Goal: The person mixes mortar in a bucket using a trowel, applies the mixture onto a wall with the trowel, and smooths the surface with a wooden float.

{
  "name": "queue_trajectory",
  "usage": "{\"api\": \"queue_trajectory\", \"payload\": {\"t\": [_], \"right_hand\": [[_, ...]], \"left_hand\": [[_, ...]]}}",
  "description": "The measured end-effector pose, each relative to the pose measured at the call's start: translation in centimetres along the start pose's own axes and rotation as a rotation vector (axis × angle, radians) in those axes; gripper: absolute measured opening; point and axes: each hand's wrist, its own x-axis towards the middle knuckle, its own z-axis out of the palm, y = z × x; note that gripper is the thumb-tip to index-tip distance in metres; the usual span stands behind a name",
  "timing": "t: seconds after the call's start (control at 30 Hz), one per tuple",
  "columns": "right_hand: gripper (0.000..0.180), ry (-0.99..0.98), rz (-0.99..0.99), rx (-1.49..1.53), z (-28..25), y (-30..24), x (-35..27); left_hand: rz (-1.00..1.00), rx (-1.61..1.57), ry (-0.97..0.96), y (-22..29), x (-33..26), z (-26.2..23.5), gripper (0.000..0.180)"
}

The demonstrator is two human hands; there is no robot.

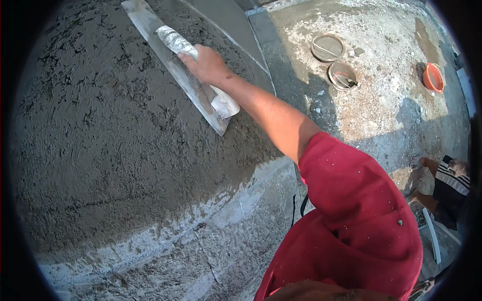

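Note:
My right hand [210,66] is closed around the pale, wrapped handle of a long plastering float [188,83]. The float's flat grey blade lies slantwise against a broad surface of wet grey mortar [110,145], its lower end toward the middle of the view. Rough pits and ridges mark the mortar around it. Beyond the blade, a smoother grey strip [221,15] borders the mortar at the top. My right arm reaches up from the lower right in a red sleeve. My left hand does not show.
Below the mortar runs a rough, cracked concrete band [201,251]. Two round mortar pans [328,47] stand on the rubble-strewn ground [371,110], with an orange bucket [433,78] farther right. Another person [442,185] is at the right edge, near pale strips [432,236].

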Motion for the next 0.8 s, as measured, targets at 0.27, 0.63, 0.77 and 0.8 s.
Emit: {"api": "queue_trajectory", "payload": {"t": [0.27, 0.63, 0.77, 0.8], "right_hand": [[0.048, -0.174, 0.137, 0.193, 0.2, 2.1, -12.4], [0.059, -0.161, 0.297, 0.22, 0.3, 3.8, 9.0], [0.056, -0.208, 0.568, 0.279, 0.5, 6.8, -5.7], [0.055, -0.233, 0.608, 0.304, -0.1, 5.6, -8.2]], "left_hand": [[-0.033, 0.044, 0.014, 1.0, 0.4, 0.3, 0.089], [-0.011, 0.042, -0.013, 3.0, 1.3, 3.2, 0.09], [-0.019, 0.056, -0.018, 2.9, 1.3, 2.6, 0.09], [-0.016, 0.048, -0.018, 3.0, 1.5, 2.8, 0.09]]}}
